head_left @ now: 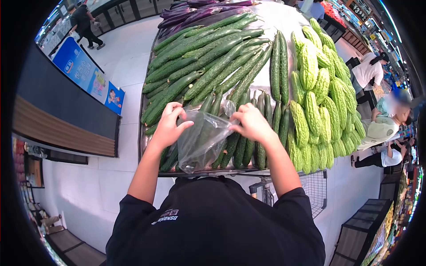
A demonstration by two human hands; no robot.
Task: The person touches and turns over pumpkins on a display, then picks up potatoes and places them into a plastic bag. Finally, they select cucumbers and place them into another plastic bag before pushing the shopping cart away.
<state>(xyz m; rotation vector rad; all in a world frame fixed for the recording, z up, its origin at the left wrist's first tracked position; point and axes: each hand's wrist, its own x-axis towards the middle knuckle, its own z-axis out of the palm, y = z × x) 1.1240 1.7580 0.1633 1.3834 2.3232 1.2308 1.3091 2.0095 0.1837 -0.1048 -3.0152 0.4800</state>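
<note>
A clear plastic bag [200, 141] stretches between my two hands, over the near rows of cucumbers [242, 148]. My left hand [169, 126] has its fingers curled at the bag's left edge, with the thumb standing apart from the index finger. On the other side, my right hand [253, 123] pinches the bag's rim between thumb and fingers. The bag looks to hold nothing; the cucumbers show through its film. Longer cucumbers [199, 57] lie heaped just beyond my hands. Pale green bitter melons [313, 106] are stacked to the right of my right hand.
Purple eggplants [195, 15] lie at the far end of the display. A wire shopping cart [316, 190] stands at the near right. To the left is a blue sign [82, 66] on a dark counter. Several people are on the right, and one person [84, 24] is far left.
</note>
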